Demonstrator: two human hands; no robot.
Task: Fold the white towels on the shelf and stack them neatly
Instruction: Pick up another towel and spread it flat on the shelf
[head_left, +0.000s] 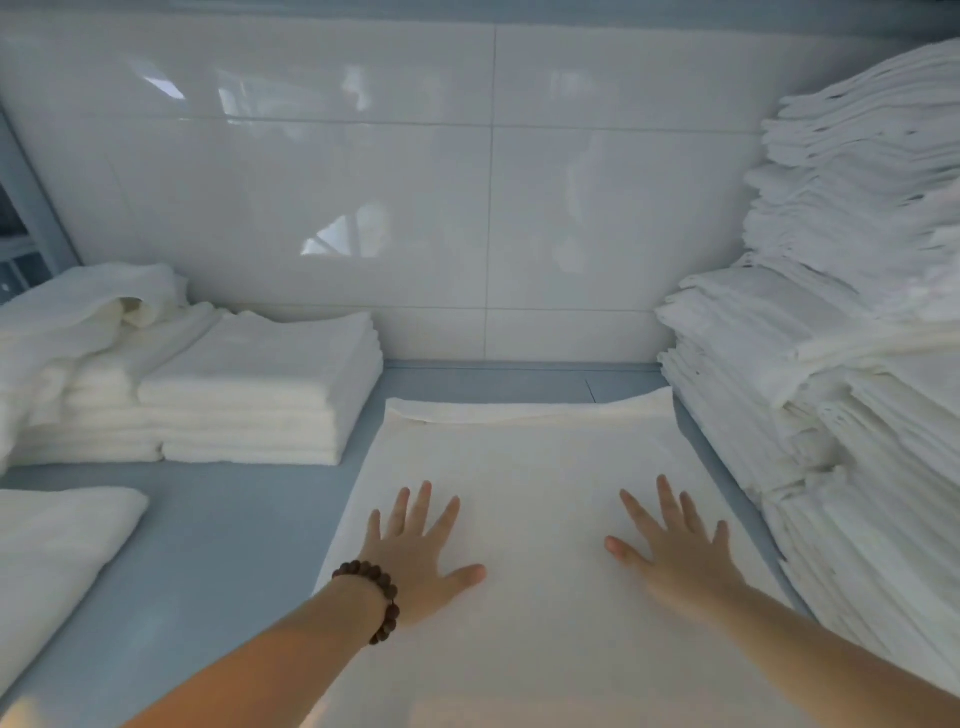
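Grey shelf (234, 545) w/ white towel (530, 467): left grip (415, 561) & right grip (680, 556) splayed open, palms flat on it.

Dk brown round-bead bracelet (394, 597) on L wrist; both forearms bare.

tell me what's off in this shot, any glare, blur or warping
Head view: bright reflections glare on the tiled wall; wide-angle warping makes the right pile lean inward; the right hand is softly blurred, the left hand sharper; the towel shows little texture, with a warm cast near the bottom edge.
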